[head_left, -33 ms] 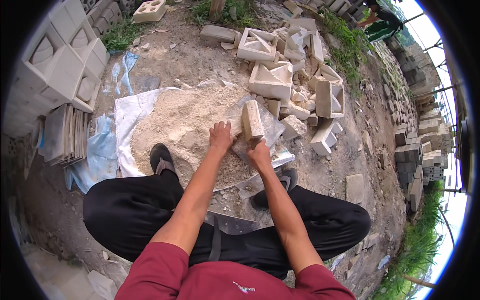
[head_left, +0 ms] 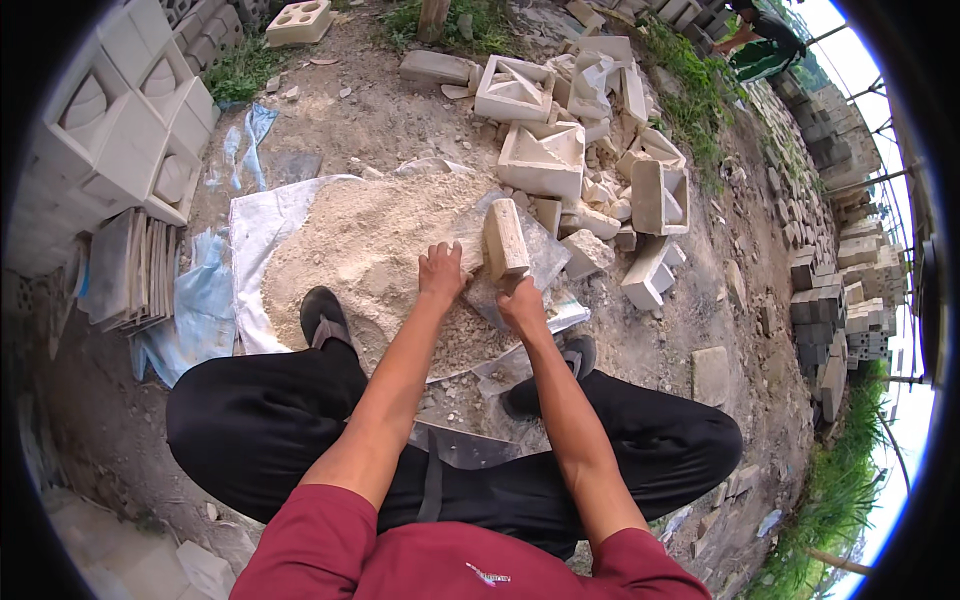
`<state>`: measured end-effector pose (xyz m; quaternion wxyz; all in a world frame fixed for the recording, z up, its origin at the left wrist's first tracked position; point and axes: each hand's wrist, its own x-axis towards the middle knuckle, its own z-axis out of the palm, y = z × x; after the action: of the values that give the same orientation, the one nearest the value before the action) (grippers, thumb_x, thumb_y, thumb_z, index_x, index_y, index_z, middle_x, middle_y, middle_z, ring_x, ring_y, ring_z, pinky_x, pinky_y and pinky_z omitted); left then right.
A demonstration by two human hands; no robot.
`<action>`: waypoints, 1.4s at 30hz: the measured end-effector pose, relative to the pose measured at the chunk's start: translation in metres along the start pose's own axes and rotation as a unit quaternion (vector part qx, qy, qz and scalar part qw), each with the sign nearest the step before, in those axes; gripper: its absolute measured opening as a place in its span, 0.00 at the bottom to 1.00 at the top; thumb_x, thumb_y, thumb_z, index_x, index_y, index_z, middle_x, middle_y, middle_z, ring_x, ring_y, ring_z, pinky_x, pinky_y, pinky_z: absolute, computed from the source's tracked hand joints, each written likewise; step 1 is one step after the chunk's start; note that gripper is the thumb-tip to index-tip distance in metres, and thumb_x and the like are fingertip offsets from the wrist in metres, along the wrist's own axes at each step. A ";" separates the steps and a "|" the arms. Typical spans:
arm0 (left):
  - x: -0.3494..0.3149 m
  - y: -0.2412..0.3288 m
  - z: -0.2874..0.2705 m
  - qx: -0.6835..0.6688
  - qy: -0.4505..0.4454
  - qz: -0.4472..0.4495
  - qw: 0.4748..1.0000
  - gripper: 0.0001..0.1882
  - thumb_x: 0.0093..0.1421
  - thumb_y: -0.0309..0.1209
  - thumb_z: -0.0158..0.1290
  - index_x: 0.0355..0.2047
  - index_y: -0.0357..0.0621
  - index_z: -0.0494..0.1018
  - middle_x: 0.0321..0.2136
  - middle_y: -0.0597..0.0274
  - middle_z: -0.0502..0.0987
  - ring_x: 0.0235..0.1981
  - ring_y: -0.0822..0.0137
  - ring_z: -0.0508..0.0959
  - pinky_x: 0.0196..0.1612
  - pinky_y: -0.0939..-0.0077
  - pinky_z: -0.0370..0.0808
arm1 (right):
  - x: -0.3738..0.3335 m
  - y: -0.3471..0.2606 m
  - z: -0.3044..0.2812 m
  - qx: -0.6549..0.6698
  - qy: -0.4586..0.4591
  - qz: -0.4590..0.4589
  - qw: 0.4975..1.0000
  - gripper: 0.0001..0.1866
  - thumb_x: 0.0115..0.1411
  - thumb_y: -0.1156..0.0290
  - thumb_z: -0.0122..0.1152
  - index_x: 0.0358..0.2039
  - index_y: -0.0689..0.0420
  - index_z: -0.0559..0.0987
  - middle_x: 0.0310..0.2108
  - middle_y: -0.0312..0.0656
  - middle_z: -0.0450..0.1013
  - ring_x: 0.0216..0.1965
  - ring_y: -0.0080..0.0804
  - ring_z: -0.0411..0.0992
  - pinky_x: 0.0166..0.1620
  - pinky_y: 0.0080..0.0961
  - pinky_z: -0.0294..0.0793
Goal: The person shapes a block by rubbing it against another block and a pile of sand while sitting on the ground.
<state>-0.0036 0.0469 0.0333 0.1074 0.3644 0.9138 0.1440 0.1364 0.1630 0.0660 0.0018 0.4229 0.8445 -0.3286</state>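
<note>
My right hand (head_left: 521, 303) is closed at the near end of a dusty, block-headed mallet (head_left: 507, 240), which looks wooden. Its thick head points away from me over a sheet of clear plastic (head_left: 541, 258). Just left of the mallet, my left hand (head_left: 441, 270) rests on a heap of pale crushed rubble (head_left: 350, 240), fingers apart. Whether anything lies under its palm is hidden. The heap spreads over a white woven sack (head_left: 250, 235) on the ground between my feet.
Broken cream moulded blocks (head_left: 540, 160) and chunks pile up ahead to the right. At left stand stacked pale blocks (head_left: 125, 120), thin boards (head_left: 130, 275) and blue plastic sheeting (head_left: 200, 305). Grey blocks (head_left: 830, 320) line the right. Another person (head_left: 765, 45) bends over at far right.
</note>
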 end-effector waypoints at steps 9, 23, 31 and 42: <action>-0.002 -0.002 -0.005 -0.008 -0.016 -0.011 1.000 0.35 0.49 0.42 0.64 0.56 0.46 0.68 0.47 0.55 0.71 0.52 0.56 0.69 0.52 0.58 0.67 | -0.017 -0.015 0.012 0.017 0.047 0.009 0.999 0.27 0.50 0.64 0.62 0.42 0.74 0.67 0.35 0.69 0.74 0.40 0.65 0.73 0.46 0.49 0.73; -0.002 0.000 -0.011 -0.014 -0.025 -0.029 0.999 0.34 0.49 0.40 0.64 0.55 0.45 0.67 0.47 0.57 0.70 0.53 0.58 0.68 0.53 0.60 0.66 | -0.007 -0.009 0.012 -0.024 0.004 0.013 1.000 0.30 0.49 0.63 0.63 0.45 0.73 0.65 0.37 0.70 0.73 0.42 0.66 0.73 0.45 0.49 0.74; -0.006 -0.010 -0.015 0.012 -0.046 -0.069 0.997 0.30 0.49 0.42 0.64 0.51 0.46 0.70 0.47 0.57 0.71 0.53 0.58 0.68 0.53 0.60 0.66 | -0.008 -0.024 0.006 0.027 0.031 -0.005 0.999 0.27 0.53 0.61 0.60 0.43 0.72 0.67 0.33 0.69 0.74 0.41 0.65 0.73 0.44 0.50 0.73; -0.014 -0.011 -0.017 -0.004 -0.031 -0.067 0.997 0.33 0.48 0.43 0.65 0.52 0.45 0.68 0.46 0.55 0.71 0.52 0.56 0.69 0.51 0.58 0.67 | -0.008 -0.044 0.002 0.048 0.033 0.004 0.998 0.30 0.57 0.52 0.61 0.40 0.72 0.68 0.33 0.71 0.73 0.40 0.67 0.73 0.44 0.51 0.73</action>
<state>-0.0051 0.0264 0.0470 0.1462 0.3059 0.9318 0.1291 0.1094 0.1380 0.0911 -0.0450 0.4368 0.8254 -0.3549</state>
